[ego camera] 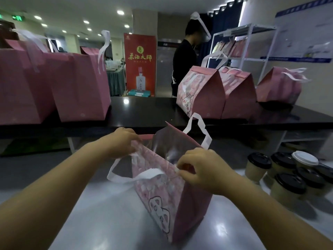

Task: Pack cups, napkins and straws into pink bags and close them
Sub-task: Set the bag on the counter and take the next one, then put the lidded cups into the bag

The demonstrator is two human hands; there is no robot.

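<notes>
A pink bag with a cartoon animal print and white handles stands on the grey table in front of me, its silver-lined mouth open. My left hand pinches the bag's far left rim. My right hand grips the near right rim beside a white handle. Several lidded paper cups, most with black lids and one with a white lid, stand to the right of the bag. What is inside the bag is hidden. I see no napkins or straws.
A black counter runs across behind the bag. Closed pink bags stand on it at the left and right. A person in black stands beyond it, beside a white shelf rack and a red banner.
</notes>
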